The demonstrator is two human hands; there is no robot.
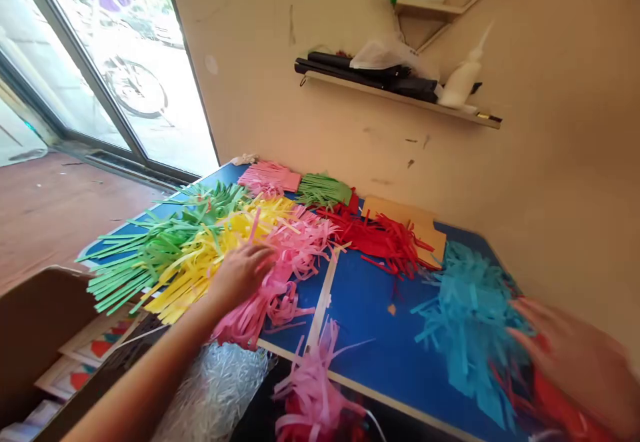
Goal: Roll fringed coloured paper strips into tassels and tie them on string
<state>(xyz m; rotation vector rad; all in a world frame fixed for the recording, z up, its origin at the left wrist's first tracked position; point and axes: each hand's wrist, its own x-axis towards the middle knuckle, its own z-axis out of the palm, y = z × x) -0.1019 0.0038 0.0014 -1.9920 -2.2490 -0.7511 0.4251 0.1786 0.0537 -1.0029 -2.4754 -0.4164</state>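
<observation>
My left hand [245,272] rests on the pile of pink fringed paper [295,242], its fingers curled down onto the strips; the fingertips are partly hidden. Just left of it lie yellow fringed paper [187,272] and green fringed paper [125,269]. At the right edge, my right hand [575,355], smeared by motion, has its fingers apart beside the blue fringed paper [470,319]. Red paper [560,402] shows beneath that hand. At the table's near edge, close to my body, is a pink and red paper tassel [320,382] with a white cord.
The blue table [370,315] stands against the wall. Red fringed paper [380,235], an orange sheet [435,239] and more green fringe [325,190] lie along its back. Above is a shelf [400,99] with a glue bottle [463,82]. A cardboard box [30,302] stands at left.
</observation>
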